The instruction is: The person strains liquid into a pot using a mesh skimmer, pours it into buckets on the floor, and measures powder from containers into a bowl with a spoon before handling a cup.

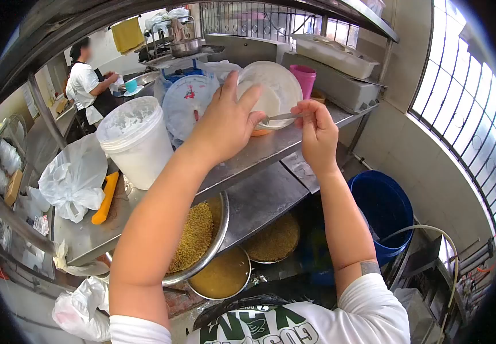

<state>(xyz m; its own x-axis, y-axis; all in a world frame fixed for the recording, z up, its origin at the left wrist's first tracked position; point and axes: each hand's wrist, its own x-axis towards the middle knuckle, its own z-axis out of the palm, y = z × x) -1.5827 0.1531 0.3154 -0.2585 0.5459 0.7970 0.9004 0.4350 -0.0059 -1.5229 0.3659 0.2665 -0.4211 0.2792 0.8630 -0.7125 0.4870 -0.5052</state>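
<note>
Between the thumb and fingers of my right hand (318,131) is the handle of a metal spoon (282,116). The spoon reaches left across the near rim of a round whitish bowl (287,80) with pale contents. My left hand (225,123) is at the bowl's left side, fingers apart, its thumb by the spoon's tip; whether it touches the spoon is unclear. Behind my left hand stands a round dial scale (182,103), partly hidden. Left of it is a white tub (139,149) with white powder inside.
A plastic bag (73,183) and an orange-handled tool (106,198) lie on the metal shelf's left. A pink cup (302,80) stands behind the bowl. Below are a basin of yellowish grains (193,238) and a blue barrel (382,200). Another person (90,86) works at far left.
</note>
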